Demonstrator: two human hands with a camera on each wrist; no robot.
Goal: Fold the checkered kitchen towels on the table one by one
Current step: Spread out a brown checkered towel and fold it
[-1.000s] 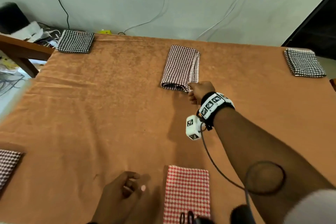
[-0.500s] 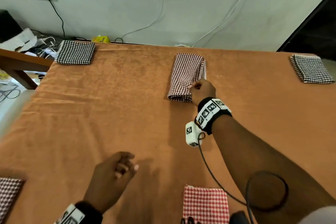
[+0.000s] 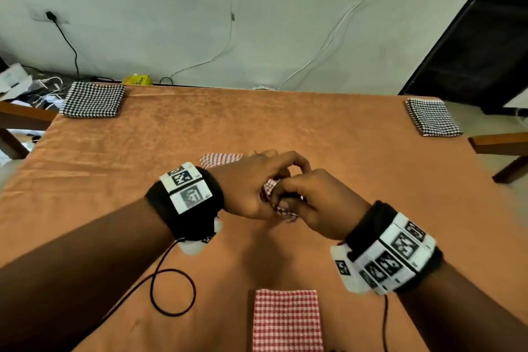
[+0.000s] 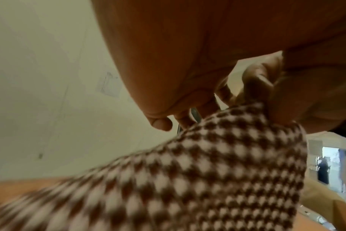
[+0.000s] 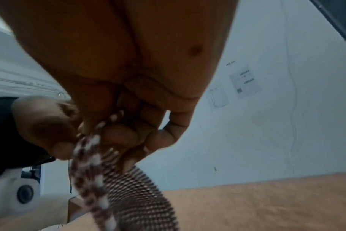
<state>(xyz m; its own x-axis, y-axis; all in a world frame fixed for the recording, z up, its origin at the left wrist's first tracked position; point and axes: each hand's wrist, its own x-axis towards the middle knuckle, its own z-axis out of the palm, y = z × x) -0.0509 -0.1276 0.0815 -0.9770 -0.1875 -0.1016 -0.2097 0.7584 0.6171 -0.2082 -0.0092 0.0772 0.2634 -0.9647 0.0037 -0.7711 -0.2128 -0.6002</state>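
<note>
The brown-and-white checkered towel point(image 3: 220, 159) is lifted off the middle of the orange table point(image 3: 357, 157), and most of it hangs hidden behind my hands. My left hand point(image 3: 251, 186) and right hand point(image 3: 308, 203) meet at its near edge, and each pinches the cloth. In the left wrist view the towel point(image 4: 217, 168) drapes down from my fingers point(image 4: 255, 81). The right wrist view shows its edge point(image 5: 93, 150) pinched between my thumb and curled fingers point(image 5: 118, 134).
A folded red checkered towel point(image 3: 287, 320) lies at the table's near edge. Folded black checkered towels sit at the far left corner point(image 3: 93, 99) and the far right corner point(image 3: 433, 120). Wooden furniture point(image 3: 497, 143) stands off the right side. Cables run along the wall.
My right hand has pulled the brown towel off the table and toward me. My left hand has come up from the near edge and taken hold of the towel too.
</note>
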